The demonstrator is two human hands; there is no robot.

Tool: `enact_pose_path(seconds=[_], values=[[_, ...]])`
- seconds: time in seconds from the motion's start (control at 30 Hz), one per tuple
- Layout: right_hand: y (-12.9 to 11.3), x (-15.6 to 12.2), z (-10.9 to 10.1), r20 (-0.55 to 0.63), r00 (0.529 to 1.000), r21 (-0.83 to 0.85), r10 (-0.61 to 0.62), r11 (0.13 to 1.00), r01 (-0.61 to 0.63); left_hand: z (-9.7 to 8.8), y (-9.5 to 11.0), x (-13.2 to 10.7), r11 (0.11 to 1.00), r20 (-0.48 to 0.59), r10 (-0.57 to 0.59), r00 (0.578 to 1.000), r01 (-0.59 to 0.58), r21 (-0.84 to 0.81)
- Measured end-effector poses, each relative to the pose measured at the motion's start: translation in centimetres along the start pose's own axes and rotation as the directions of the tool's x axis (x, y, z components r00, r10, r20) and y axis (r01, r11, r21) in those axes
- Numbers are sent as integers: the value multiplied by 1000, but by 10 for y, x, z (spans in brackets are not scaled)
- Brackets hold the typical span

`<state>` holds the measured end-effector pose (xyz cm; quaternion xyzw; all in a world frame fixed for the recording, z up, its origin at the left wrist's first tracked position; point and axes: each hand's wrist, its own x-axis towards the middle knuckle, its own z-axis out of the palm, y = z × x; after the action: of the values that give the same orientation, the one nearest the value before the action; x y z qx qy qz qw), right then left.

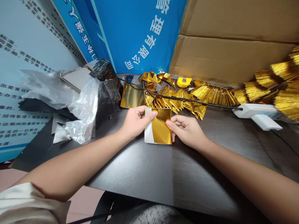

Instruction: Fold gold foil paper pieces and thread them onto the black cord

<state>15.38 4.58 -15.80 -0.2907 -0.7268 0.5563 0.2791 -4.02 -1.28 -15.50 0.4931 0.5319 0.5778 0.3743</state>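
Observation:
Between my two hands is a sheet of gold foil paper [163, 129], held just above the dark table. Its front face is shiny gold, with a pale strip along the left side. My left hand [136, 121] pinches its upper left edge, thumb in front and fingers behind. On the right edge, my right hand [185, 128] grips the paper between thumb and curled fingers. Right behind the sheet lie folded gold paper pieces [174, 96], and a flat gold sheet [132, 95] is to their left.
Crumpled clear plastic [85, 109] and a black wrapped bundle [105, 70] stand at the left. A black cable runs to a white power strip [257, 113] at the right. Behind are a yellow tape measure [184, 82], fanned gold paper [215, 93] and a cardboard panel [235, 59].

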Motion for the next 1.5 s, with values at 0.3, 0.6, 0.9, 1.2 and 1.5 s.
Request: enact_pose_path(seconds=[0.3,0.6,0.9,1.2,1.5], values=[[1,-1,1,78,996,-22,43,999,-41,-3,1,3,999,-29,40,999,-39,31],[-3,-6,8,74,991,-22,112,994,-110,-3,0,3,996,-67,90,994,-87,36],[1,-2,5,-90,993,46,73,997,-69,1,2,4,994,126,-84,988,92,-61],[-5,7,-10,-218,976,80,-23,996,42,-16,10,7,957,397,-264,879,189,218],[-9,-11,-36,137,990,-537,22,842,56,-22,17,2,635,511,-30,859,-378,674]])
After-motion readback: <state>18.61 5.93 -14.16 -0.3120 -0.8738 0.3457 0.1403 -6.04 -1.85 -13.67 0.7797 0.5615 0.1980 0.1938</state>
